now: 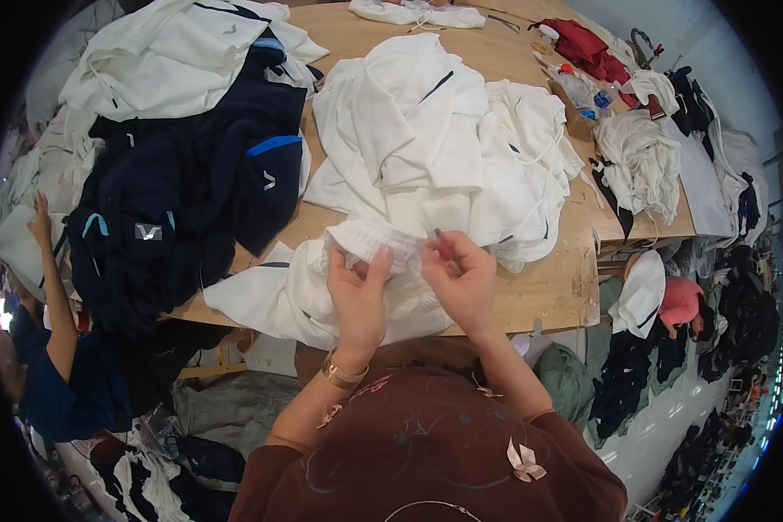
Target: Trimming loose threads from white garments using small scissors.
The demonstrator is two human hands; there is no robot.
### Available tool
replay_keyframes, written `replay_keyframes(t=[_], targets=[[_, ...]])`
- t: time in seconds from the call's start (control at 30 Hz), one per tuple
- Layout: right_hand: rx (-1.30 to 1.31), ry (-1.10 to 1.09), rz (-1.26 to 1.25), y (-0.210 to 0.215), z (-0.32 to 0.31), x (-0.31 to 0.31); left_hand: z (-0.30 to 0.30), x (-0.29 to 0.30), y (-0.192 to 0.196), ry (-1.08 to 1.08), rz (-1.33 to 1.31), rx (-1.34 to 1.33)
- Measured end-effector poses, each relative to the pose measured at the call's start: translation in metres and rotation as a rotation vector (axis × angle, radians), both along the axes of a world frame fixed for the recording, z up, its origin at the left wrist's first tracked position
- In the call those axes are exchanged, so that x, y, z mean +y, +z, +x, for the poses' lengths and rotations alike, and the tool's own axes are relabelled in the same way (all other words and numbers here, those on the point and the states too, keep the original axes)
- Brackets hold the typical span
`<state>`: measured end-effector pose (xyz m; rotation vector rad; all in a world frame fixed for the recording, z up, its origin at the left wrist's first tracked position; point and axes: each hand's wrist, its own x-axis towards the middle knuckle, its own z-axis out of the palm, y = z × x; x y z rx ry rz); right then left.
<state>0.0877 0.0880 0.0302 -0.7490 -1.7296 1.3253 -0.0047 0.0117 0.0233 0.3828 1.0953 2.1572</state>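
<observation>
- The left hand was closed on the ribbed cuff of a white garment, thumb over the fold; the cuff sat at the near edge of the wooden table, just in front of the person.
- The right hand was pinched together on a small reddish tool, its tip touching or just beside the cuff; what kind of tool it was could not be told.
- Likely risk: the tool's tip could have caught the knit and nicked or pulled a rib, since the fabric was bunched rather than flat.
- The left fingers lay close to the tool's tip, so a slip might have jabbed them.
- The garment's loose bulk hung over the table edge and could have dragged the cuff out of the grip.
- The garment looked soft and thick, plain white with thin dark piping and a drawcord, heaped in crumpled folds with other white pieces.
- A pile of navy garments lay just to the left, touching the white heap; the pieces might have become tangled.
- Another person's arm reached up at the far left, well apart.
</observation>
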Motion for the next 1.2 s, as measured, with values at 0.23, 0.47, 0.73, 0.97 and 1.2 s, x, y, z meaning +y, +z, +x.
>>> replay_keyframes(t=[0.23,0.47,0.73,0.97,1.2], targets=[[0.059,0.027,-0.191,-0.002,0.000,0.001,-0.005,-0.003,-0.004,-0.043,0.001,-0.122],[-0.193,0.065,0.306,0.001,0.004,0.008,-0.013,-0.006,-0.002,-0.074,0.026,-0.290],[-0.289,0.041,0.643,-0.006,0.007,0.010,-0.014,-0.008,-0.003,-0.072,0.033,-0.278],[-0.325,0.021,0.759,-0.004,0.006,0.014,-0.008,-0.007,0.001,-0.036,0.035,-0.199],[-0.248,0.032,0.717,-0.012,0.007,0.017,-0.008,-0.008,0.000,-0.036,0.048,-0.189]])
